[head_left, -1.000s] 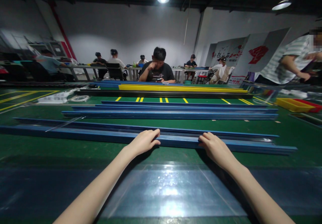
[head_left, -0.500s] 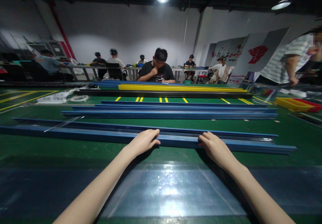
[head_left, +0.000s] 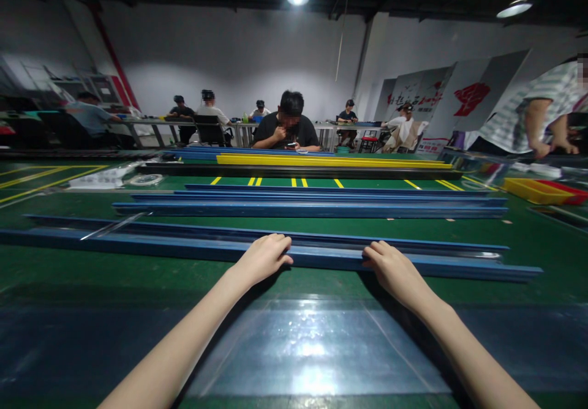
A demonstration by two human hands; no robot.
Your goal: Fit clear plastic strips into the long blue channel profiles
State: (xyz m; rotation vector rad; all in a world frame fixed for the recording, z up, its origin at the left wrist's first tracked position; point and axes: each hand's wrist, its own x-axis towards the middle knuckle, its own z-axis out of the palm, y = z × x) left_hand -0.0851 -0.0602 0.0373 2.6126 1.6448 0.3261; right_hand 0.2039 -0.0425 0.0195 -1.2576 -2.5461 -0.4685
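Observation:
A long blue channel rail (head_left: 138, 245) lies across the green table (head_left: 528, 237) right in front of me. My left hand (head_left: 263, 257) rests on its near edge with the fingers curled over the top. My right hand (head_left: 390, 267) grips the same rail a little to the right, fingers hooked over its edge. A second blue rail (head_left: 413, 245) lies just behind the first, touching it.
More blue rails (head_left: 312, 208) lie farther back, then a yellow rail (head_left: 331, 161) and a black one. A clear plastic sheet (head_left: 303, 348) covers the near table edge. Yellow and red trays (head_left: 537, 190) stand at the right. A person sits opposite; others work behind and at the right.
My hands and the rail have stayed put. The person in the striped shirt at the right has shifted their arms.

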